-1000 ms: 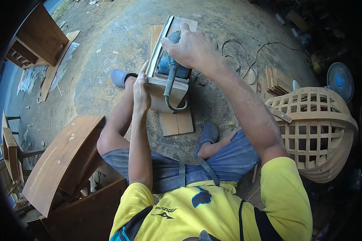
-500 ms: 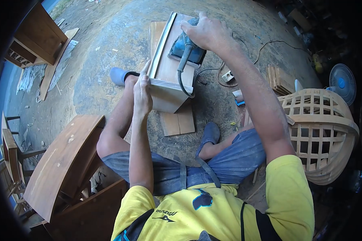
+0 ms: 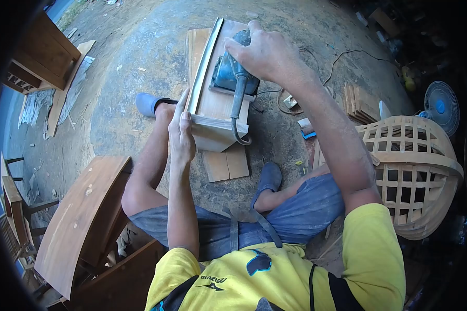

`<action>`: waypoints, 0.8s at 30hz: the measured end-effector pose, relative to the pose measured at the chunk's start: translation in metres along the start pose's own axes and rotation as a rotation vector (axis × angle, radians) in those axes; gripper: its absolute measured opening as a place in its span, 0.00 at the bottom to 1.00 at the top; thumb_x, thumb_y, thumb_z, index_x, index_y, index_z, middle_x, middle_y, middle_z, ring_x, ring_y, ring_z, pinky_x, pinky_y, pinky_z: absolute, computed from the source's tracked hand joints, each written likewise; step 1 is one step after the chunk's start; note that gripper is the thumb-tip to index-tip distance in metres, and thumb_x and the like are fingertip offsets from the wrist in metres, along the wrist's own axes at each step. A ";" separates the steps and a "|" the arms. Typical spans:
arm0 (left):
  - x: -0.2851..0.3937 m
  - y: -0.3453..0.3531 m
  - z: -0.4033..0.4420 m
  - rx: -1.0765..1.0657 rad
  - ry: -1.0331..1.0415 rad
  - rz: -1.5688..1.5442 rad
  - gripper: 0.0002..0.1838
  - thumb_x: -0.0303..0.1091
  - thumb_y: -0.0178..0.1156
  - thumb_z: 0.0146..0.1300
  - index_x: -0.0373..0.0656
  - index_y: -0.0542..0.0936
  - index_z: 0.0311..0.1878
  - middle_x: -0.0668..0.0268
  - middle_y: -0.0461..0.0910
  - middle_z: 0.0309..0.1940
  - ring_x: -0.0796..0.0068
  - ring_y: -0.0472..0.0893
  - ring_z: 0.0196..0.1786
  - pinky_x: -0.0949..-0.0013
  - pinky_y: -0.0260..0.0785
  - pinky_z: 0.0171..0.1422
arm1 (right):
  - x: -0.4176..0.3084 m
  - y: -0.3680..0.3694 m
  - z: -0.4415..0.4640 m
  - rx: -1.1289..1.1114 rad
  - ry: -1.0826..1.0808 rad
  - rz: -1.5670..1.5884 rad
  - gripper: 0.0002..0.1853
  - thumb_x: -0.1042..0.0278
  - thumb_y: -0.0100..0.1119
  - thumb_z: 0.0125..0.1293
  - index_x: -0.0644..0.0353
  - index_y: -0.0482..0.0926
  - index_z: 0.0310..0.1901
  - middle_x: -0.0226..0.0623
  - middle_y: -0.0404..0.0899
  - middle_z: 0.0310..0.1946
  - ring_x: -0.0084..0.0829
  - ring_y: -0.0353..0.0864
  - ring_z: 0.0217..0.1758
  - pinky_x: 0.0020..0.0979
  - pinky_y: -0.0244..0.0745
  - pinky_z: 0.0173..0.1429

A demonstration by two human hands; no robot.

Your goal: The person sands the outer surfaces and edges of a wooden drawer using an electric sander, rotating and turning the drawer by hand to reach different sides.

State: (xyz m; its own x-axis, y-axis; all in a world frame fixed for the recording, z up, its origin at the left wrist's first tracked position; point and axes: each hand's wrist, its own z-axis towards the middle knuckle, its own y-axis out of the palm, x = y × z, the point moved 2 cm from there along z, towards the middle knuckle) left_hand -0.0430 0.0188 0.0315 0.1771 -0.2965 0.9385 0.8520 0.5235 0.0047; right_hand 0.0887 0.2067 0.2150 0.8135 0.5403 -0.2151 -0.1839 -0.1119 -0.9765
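A pale wooden box-like piece [image 3: 218,108] stands on the floor between my feet, with a raised strip [image 3: 205,67] along the left edge of its top. My right hand [image 3: 270,54] is wrapped over a blue electric sander [image 3: 228,75], whose pad rests on the top face. The sander's thick cord [image 3: 238,98] loops down over the near edge. At the near left corner, my left hand [image 3: 182,132] grips the box, its fingers stretched along the side and the thumb by the edge. The sander's far side is partly hidden by my right hand.
Flat boards [image 3: 225,163] lie under the box. A curved wooden lattice frame [image 3: 407,171], stacked wood pieces [image 3: 360,102] and a fan [image 3: 442,109] are at right. Curved brown panels [image 3: 83,217] lean at left; a cabinet [image 3: 46,49] stands far left. A cable [image 3: 342,54] crosses the floor.
The sander has shifted slightly left across the top face, toward the raised strip, with my right hand on it. My left hand stays at the corner. The whole view has moved slightly.
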 end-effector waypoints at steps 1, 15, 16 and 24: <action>0.011 0.003 -0.001 0.002 -0.045 0.029 0.37 0.54 0.43 0.86 0.32 0.67 0.83 0.45 0.74 0.77 0.56 0.70 0.82 0.56 0.55 0.87 | 0.006 0.004 0.015 0.002 0.000 -0.001 0.50 0.29 0.50 0.74 0.70 0.65 0.81 0.62 0.83 0.65 0.57 0.83 0.71 0.57 0.73 0.78; 0.016 0.006 -0.001 0.033 -0.076 0.045 0.34 0.45 0.51 0.82 0.35 0.69 0.84 0.58 0.82 0.65 0.78 0.78 0.53 0.72 0.70 0.65 | 0.066 -0.013 0.173 -0.015 0.174 0.118 0.50 0.27 0.54 0.69 0.65 0.74 0.77 0.59 0.83 0.66 0.50 0.84 0.71 0.51 0.75 0.76; 0.015 0.006 0.000 0.047 -0.041 0.052 0.34 0.46 0.51 0.82 0.35 0.68 0.84 0.58 0.82 0.64 0.78 0.78 0.52 0.72 0.70 0.64 | 0.065 -0.014 0.170 -0.016 0.175 0.122 0.50 0.27 0.54 0.69 0.65 0.74 0.77 0.59 0.83 0.66 0.50 0.84 0.71 0.51 0.75 0.76; 0.012 0.004 -0.002 0.059 -0.062 0.052 0.37 0.52 0.52 0.82 0.34 0.68 0.83 0.58 0.83 0.59 0.75 0.77 0.53 0.70 0.68 0.67 | 0.021 -0.004 0.059 0.024 -0.016 -0.006 0.51 0.28 0.53 0.72 0.69 0.68 0.79 0.63 0.85 0.62 0.62 0.83 0.69 0.55 0.74 0.77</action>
State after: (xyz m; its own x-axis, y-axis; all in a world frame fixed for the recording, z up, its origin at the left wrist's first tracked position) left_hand -0.0364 0.0152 0.0419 0.1880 -0.2187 0.9575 0.8114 0.5839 -0.0259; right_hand 0.0738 0.2675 0.2151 0.8059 0.5539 -0.2090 -0.1923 -0.0889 -0.9773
